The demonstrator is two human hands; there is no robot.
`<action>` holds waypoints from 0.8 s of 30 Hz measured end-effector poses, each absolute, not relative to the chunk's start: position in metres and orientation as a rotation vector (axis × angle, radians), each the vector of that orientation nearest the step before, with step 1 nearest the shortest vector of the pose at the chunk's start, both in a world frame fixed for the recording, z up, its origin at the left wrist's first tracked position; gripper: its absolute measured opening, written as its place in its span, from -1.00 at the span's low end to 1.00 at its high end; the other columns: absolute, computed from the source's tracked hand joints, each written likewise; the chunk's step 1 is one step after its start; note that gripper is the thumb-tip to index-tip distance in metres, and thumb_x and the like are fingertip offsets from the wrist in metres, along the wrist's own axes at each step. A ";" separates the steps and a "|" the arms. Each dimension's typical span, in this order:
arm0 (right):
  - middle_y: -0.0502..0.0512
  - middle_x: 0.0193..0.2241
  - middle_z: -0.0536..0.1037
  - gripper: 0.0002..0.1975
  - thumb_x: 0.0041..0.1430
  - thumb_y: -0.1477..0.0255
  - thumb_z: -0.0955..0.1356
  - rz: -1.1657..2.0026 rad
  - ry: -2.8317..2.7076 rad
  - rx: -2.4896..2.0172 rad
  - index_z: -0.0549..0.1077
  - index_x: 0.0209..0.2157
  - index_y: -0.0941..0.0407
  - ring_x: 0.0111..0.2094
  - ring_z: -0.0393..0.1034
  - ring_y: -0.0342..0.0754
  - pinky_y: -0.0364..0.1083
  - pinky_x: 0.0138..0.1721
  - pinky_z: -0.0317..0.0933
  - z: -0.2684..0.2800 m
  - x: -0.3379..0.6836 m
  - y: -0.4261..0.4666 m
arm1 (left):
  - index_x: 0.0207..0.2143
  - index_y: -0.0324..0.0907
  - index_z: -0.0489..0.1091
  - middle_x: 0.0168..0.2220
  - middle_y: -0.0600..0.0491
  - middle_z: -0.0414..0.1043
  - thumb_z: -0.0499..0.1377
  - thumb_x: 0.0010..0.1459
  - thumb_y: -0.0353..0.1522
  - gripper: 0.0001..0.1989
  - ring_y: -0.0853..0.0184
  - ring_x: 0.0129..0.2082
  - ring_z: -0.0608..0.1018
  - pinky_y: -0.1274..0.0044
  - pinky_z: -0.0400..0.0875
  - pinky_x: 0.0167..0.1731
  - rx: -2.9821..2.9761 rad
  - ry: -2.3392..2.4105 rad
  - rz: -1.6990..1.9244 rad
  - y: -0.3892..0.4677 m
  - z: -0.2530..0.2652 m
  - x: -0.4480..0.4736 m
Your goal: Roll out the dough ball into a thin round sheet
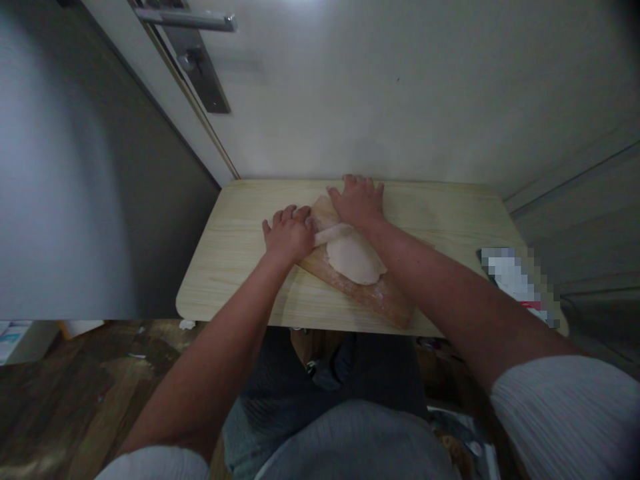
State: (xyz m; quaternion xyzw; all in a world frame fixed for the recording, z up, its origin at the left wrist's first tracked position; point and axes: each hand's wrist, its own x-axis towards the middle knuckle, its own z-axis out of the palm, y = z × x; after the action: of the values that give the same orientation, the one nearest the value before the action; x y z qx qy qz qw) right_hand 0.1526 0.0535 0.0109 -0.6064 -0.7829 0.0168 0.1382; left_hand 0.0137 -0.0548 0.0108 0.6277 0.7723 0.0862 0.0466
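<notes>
A flat, rounded sheet of pale dough [356, 257] lies on a wooden cutting board [340, 279] dusted with flour. Across the dough's far edge runs a pale bar [331, 233] that looks like a rolling pin; I cannot tell whether dough is wrapped round it. My left hand [290, 233] rests palm down at the bar's left end, fingers spread forward. Farther out, my right hand [359, 199] presses down near the bar's other end, its fingers also apart and stretched out. Both palms hide the ends of the bar. The right forearm covers part of the board.
The board sits at a slant on a small light-wood table [225, 267] with rounded corners. A phone-like flat object [515, 277], partly pixelated, lies at the table's right end. Behind stands a pale door with a metal handle [187, 20]. My legs are under the table's near edge.
</notes>
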 end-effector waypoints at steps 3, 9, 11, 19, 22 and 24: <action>0.48 0.05 0.42 -0.33 0.39 0.05 0.03 0.019 -2.254 -1.733 0.33 0.14 0.29 0.11 0.24 0.32 0.36 0.13 -0.08 0.010 0.149 0.057 | 0.27 0.09 0.22 0.33 0.04 0.19 -0.20 0.36 -0.16 -0.50 0.04 0.27 0.26 -0.04 0.12 0.20 1.902 2.354 0.264 -0.052 0.010 0.011; 0.49 0.05 0.41 -0.31 0.39 0.03 0.00 -0.001 -2.268 -1.733 0.32 0.15 0.27 0.11 0.23 0.31 0.33 0.11 -0.04 0.010 0.146 0.060 | 0.26 0.08 0.23 0.33 0.03 0.20 -0.21 0.37 -0.16 -0.50 0.04 0.27 0.27 -0.05 0.13 0.20 1.904 2.348 0.294 -0.053 0.010 0.012; 0.48 0.05 0.42 -0.31 0.38 0.02 0.01 0.000 -2.274 -1.741 0.33 0.15 0.27 0.10 0.24 0.30 0.31 0.11 -0.03 0.010 0.147 0.059 | 0.25 0.09 0.24 0.33 0.03 0.20 -0.20 0.37 -0.16 -0.51 0.05 0.27 0.27 -0.03 0.13 0.20 1.899 2.357 0.290 -0.055 0.011 0.013; 0.42 0.17 0.36 -0.28 0.35 -0.01 0.02 0.100 -2.265 -1.816 0.30 0.22 0.21 0.20 0.16 0.33 0.37 0.16 -0.08 0.007 0.160 0.048 | 0.24 0.07 0.23 0.32 0.01 0.20 -0.21 0.38 -0.14 -0.51 0.06 0.26 0.26 0.00 0.10 0.22 1.941 2.357 0.312 -0.075 0.017 0.028; 0.34 0.25 0.29 -0.29 0.34 -0.03 0.03 0.152 -2.270 -1.836 0.25 0.28 0.13 0.24 0.11 0.34 0.39 0.18 -0.10 0.006 0.168 0.041 | 0.25 0.03 0.23 0.33 -0.01 0.18 -0.23 0.38 -0.15 -0.50 0.05 0.27 0.25 0.00 0.08 0.22 1.970 2.358 0.321 -0.085 0.020 0.035; 0.31 0.27 0.28 -0.29 0.33 -0.04 0.04 0.183 -2.275 -1.853 0.23 0.30 0.08 0.25 0.10 0.35 0.40 0.18 -0.10 0.007 0.173 0.035 | 0.25 0.01 0.23 0.33 -0.02 0.17 -0.24 0.39 -0.16 -0.49 0.05 0.27 0.25 0.00 0.05 0.24 1.982 2.361 0.317 -0.092 0.023 0.041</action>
State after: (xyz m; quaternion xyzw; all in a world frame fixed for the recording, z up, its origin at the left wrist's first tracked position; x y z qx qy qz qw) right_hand 0.1732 0.0352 0.0069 -0.6271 -0.7699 0.0620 0.1008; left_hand 0.0409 -0.0917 0.0226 0.6395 0.7617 0.1022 0.0212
